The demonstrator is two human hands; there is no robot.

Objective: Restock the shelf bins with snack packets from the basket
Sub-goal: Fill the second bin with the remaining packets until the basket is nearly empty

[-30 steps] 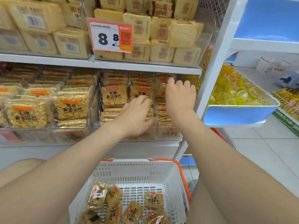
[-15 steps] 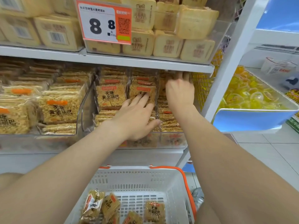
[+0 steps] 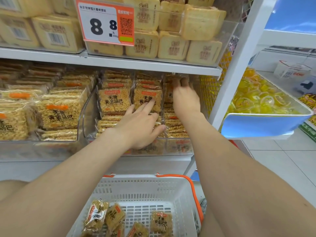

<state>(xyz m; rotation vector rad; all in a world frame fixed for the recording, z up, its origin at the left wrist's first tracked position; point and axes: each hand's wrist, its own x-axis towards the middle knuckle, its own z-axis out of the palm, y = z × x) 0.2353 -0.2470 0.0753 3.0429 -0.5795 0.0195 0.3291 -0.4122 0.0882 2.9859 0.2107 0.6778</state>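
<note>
On the shop shelf [image 3: 119,63], the left hand [image 3: 138,127] is pressing spread fingers [image 3: 149,103] on snack packets [image 3: 112,101] in a bin [image 3: 85,117]; the right hand [image 3: 185,100] is reaching deeper, grip unclear.

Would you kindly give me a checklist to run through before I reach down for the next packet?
1. Left hand empty: ok, straight fingers rest on the middle stack.
2. Right hand empty: cannot tell, fingertips hidden among the right stack top packets.
3. Snack packets left in the basket: ok, several.
4. Room in the clear bin: cannot tell, stacks nearly reach the shelf above.
5. Basket directly below both hands: ok.
</note>
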